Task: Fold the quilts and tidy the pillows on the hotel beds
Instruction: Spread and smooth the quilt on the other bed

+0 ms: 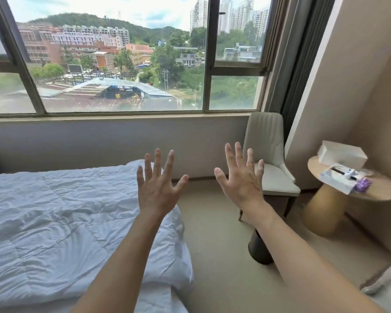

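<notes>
A bed (154, 299) is seen at the left, covered by a rumpled white quilt (66, 222) that hangs over its right edge. The floor (217, 256) is carpeted in beige; on it are stood a pale chair (271, 177), a dark cylindrical bin (259, 249) and a round table (379, 190). On the table are laid a white box (343, 154), a tray of small items (339, 179) and a purple packet (362, 185).

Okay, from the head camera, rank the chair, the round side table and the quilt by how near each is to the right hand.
From the right hand:
1. Chair, just behind and right of it.
2. Quilt, to its left, past the left hand.
3. Round side table, far right by the wall.
</notes>
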### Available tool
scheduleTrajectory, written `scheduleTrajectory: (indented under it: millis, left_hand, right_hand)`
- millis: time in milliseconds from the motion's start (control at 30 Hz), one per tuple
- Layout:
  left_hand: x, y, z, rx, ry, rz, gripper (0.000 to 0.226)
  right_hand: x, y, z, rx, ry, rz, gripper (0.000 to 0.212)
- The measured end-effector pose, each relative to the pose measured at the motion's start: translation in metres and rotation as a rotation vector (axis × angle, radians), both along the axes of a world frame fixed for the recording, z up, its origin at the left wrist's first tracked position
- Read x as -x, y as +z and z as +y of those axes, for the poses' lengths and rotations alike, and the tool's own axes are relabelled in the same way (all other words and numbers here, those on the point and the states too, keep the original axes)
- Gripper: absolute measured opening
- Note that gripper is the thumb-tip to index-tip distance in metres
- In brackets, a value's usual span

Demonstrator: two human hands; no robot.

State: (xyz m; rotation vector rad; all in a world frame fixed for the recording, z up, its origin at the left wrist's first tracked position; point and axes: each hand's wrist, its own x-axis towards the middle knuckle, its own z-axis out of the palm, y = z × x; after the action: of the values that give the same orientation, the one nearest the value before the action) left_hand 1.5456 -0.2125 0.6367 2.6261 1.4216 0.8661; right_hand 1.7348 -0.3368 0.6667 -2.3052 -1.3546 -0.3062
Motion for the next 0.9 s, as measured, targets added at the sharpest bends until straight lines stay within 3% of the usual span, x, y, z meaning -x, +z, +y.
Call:
scheduleTrajectory:
  millis: [200,367,900]
  left_hand:
    - [-0.091,0.001,-0.013,0.013,-0.018,-0.039,0.082]
    - [-0.142,-0.019,0.029,0.048,0.034,-0.049,0.082]
    - [-0.339,-0.093,0.313,0.263,0.235,-0.083,0.075]
  right_hand:
    - [-0.096,-0.001,-0.016,0.008,-0.03,-0.01,0.078]
    - [-0.155,-0.027,0.029,0.03,0.0,0.035,0.074]
    - [-0.36,-0.108,0.356,0.22,0.171,0.212,0.07]
